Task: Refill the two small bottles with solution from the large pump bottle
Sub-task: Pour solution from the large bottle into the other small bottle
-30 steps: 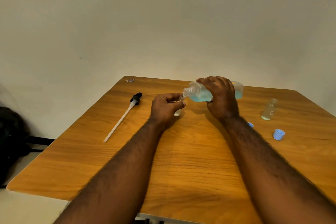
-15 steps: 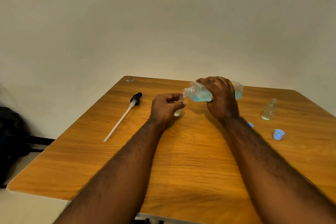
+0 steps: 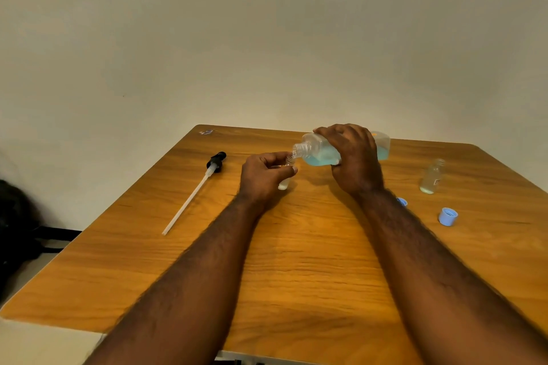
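Note:
My right hand [image 3: 354,157] grips the large clear bottle [image 3: 318,151] of blue solution, tipped on its side with its open neck pointing left. My left hand [image 3: 261,176] holds a small clear bottle [image 3: 285,184] upright on the wooden table [image 3: 296,261], its mouth right under the large bottle's neck. The second small bottle [image 3: 432,176] stands uncapped at the right, apart from both hands. The black pump head with its long white tube [image 3: 195,191] lies on the table to the left.
A blue cap [image 3: 447,216] lies near the right edge, and another blue cap [image 3: 401,202] peeks out beside my right forearm. A small scrap [image 3: 206,132] sits at the table's far left corner. A dark bag [image 3: 14,231] is on the floor left.

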